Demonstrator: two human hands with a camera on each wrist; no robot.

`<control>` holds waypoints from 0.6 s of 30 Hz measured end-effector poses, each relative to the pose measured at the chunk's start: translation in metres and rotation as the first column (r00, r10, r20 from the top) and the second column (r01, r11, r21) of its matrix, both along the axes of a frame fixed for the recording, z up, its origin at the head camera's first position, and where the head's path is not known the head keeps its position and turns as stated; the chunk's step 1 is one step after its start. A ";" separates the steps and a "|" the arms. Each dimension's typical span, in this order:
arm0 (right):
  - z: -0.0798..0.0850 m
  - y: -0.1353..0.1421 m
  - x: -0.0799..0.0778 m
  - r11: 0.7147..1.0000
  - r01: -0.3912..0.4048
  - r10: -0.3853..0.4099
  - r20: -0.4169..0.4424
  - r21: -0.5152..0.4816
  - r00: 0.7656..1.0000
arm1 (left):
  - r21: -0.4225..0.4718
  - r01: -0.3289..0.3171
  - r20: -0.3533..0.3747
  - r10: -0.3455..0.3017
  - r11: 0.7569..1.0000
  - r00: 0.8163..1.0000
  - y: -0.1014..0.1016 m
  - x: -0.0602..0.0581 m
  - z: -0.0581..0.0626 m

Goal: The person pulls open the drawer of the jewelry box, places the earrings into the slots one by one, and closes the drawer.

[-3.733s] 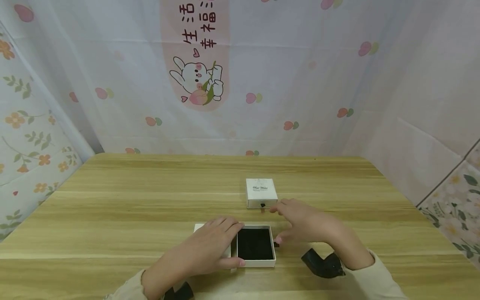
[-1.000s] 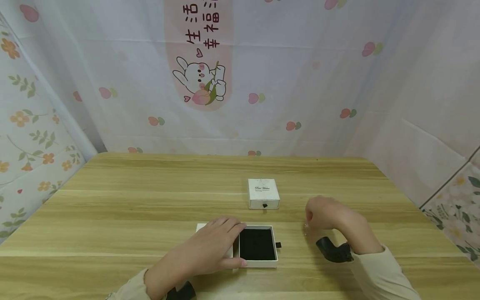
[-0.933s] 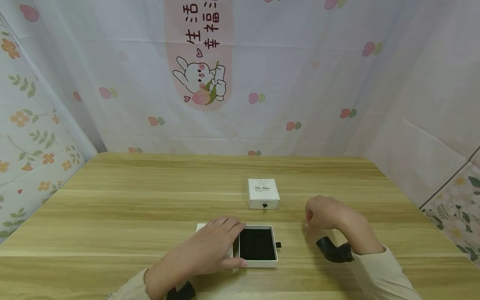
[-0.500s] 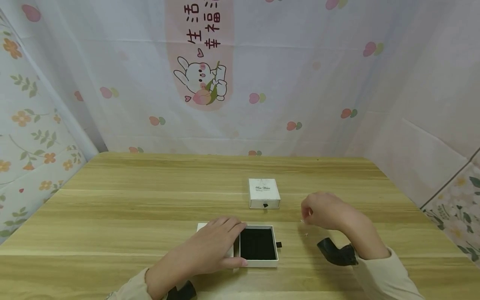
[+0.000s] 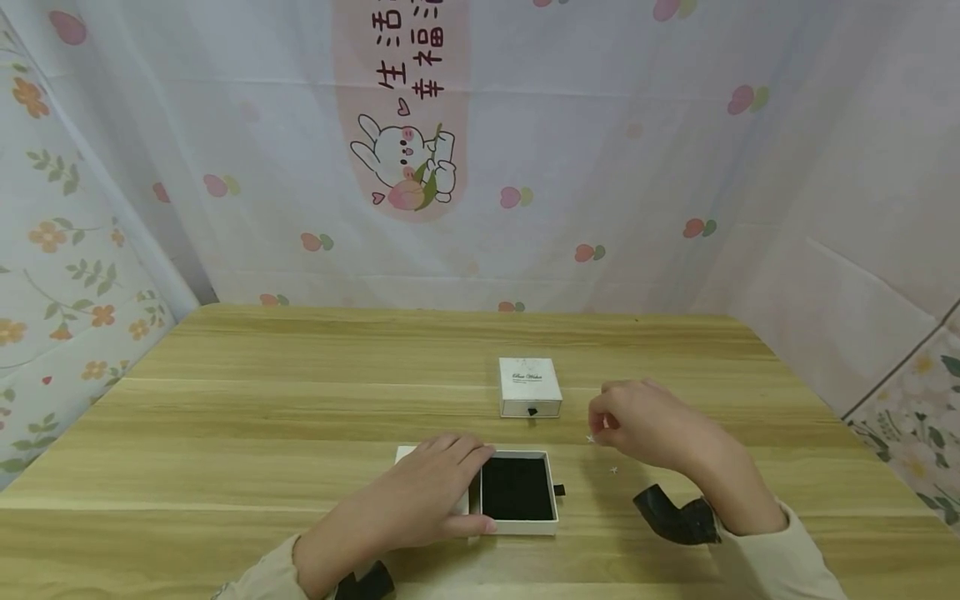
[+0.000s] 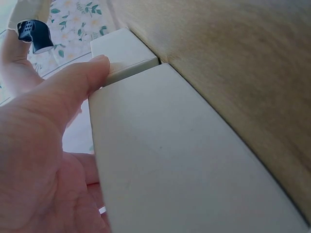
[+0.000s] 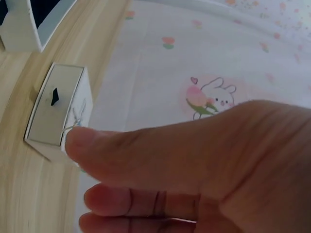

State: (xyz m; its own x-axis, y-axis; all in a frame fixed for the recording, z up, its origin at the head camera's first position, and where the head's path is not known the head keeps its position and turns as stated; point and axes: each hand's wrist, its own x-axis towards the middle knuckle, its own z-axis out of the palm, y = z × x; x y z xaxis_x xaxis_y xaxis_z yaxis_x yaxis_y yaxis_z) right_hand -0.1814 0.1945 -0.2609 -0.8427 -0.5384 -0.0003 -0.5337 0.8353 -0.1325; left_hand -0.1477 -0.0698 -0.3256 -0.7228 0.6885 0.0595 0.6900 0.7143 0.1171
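Observation:
My left hand [image 5: 427, 492] grips a white drawer-style gift box from above. Its thumb [image 6: 92, 75] lies across the joint between the white sleeve [image 6: 175, 155] and the pulled-out drawer [image 5: 517, 527]. A black pad [image 5: 516, 489] lines the drawer, and a black pull tab [image 5: 559, 490] sticks out at its right end. Between thumb and finger, my right hand [image 5: 652, 425] pinches a small silvery star-shaped piece [image 7: 77, 116], held above the table right of the drawer. A similar small star-shaped piece [image 5: 613, 471] lies on the wood below that hand.
A second white gift box [image 5: 530, 387], closed, with printed lettering and a black tab, stands behind the drawer. The wooden table [image 5: 300, 375] ends at a patterned curtain [image 5: 562, 150]. Black camera mounts [image 5: 675, 517] sit on the wrists.
My right hand went from the drawer's tab out to the right, then came back leftward and slightly up with the star-shaped piece. The other star now shows apart on the table. My left hand stays put.

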 end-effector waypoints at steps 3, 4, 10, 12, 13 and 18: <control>0.001 -0.002 0.002 1.000 -0.022 0.021 -0.033 -0.015 0.999 | -0.001 0.001 0.003 -0.001 1.000 1.000 0.000 0.000 0.000; 0.002 -0.003 0.002 0.999 -0.026 0.025 -0.042 -0.021 0.999 | -0.001 0.001 0.001 -0.001 1.000 1.000 0.000 -0.001 0.000; 0.004 -0.009 0.004 0.998 -0.051 0.048 -0.067 -0.045 0.997 | 0.005 -0.001 -0.007 0.001 1.000 1.000 0.001 0.000 -0.001; 0.004 -0.010 0.005 0.996 -0.065 0.060 -0.077 -0.056 0.995 | 0.006 -0.003 -0.007 0.003 1.000 1.000 0.001 0.000 -0.001; 0.003 -0.011 0.005 0.995 -0.073 0.067 -0.084 -0.065 0.994 | 0.005 -0.003 -0.010 0.004 1.000 1.000 0.001 0.000 -0.001; 0.001 -0.014 0.005 0.987 -0.112 0.100 -0.101 -0.116 0.990 | -0.002 -0.004 -0.010 0.004 1.000 1.000 0.001 0.000 0.000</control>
State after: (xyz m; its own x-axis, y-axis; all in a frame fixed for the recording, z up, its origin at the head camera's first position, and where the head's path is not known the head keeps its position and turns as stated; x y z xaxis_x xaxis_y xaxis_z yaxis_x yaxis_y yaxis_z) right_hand -0.1760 0.1804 -0.2598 -0.7738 -0.6160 0.1477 -0.6334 0.7540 -0.1738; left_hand -0.1477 -0.0687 -0.3260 -0.7247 0.6859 0.0658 0.6885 0.7171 0.1085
